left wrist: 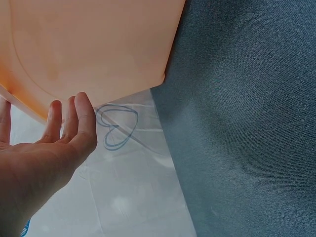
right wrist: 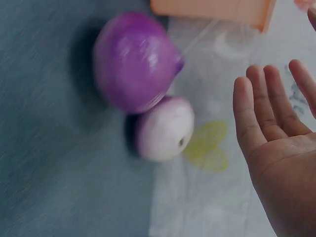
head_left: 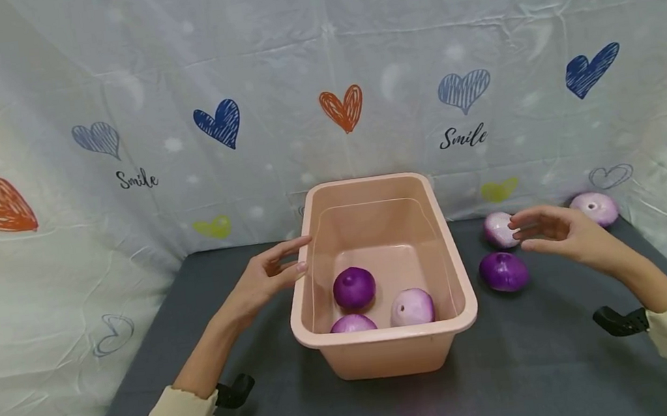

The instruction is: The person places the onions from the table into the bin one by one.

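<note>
A peach plastic tub (head_left: 387, 353) stands at the middle of the table with a dark purple onion (head_left: 354, 288), a pale purple onion (head_left: 412, 307) and a partly hidden onion (head_left: 353, 324) inside. At its left rim is my left hand (head_left: 263, 281), fingers loosely bent; its fingertips (left wrist: 85, 106) reach the tub's side, though I cannot tell how firmly they touch. My right hand (head_left: 568, 236) hovers right of the tub, palm facing it, fingers apart and holding nothing. Close to those fingers sit a pale onion (head_left: 498, 230) and a glossy purple onion (right wrist: 136, 64).
Another pale onion (head_left: 594, 209) lies at the table's far right corner, behind the right hand. A grey cloth (head_left: 258, 415) covers the table. Behind it and at the sides hangs a white sheet (head_left: 272, 50) printed with hearts.
</note>
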Action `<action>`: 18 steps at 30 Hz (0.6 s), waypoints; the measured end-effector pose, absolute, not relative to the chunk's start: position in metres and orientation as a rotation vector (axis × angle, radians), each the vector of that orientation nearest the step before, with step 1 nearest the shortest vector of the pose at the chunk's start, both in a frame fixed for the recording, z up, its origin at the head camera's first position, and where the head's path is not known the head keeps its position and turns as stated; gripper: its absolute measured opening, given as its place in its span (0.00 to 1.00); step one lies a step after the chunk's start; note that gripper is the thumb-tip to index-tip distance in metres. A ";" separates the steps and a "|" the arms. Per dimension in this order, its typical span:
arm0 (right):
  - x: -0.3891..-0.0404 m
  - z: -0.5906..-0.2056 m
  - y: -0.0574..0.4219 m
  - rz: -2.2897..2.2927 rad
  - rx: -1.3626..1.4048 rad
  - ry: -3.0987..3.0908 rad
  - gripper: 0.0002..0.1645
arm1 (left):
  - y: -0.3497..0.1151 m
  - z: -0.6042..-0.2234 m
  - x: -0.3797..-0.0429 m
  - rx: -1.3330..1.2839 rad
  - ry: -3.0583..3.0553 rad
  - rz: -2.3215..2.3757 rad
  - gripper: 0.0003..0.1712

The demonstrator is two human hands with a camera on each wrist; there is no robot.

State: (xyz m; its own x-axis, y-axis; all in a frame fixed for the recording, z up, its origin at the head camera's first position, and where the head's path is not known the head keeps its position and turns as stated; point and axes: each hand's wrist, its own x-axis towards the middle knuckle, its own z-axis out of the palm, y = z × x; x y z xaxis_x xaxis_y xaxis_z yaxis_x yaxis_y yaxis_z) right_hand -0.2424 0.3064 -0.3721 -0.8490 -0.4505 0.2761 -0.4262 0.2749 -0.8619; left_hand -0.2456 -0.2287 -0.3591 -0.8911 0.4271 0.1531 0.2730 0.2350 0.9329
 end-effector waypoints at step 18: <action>-0.242 -0.430 0.330 -1.631 -0.842 2.343 0.43 | -0.229 -0.360 -0.245 0.681 2.349 1.743 0.30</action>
State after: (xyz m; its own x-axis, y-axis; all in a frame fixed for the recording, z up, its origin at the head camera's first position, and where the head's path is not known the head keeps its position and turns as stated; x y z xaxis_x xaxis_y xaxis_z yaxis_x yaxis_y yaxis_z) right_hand -0.2417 0.3304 -0.4301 -0.8273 -0.5328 0.1781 -0.3521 0.2446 -0.9034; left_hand -0.2454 -0.2286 -0.3598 -0.8880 0.4332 0.1539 0.2729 0.2273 0.9348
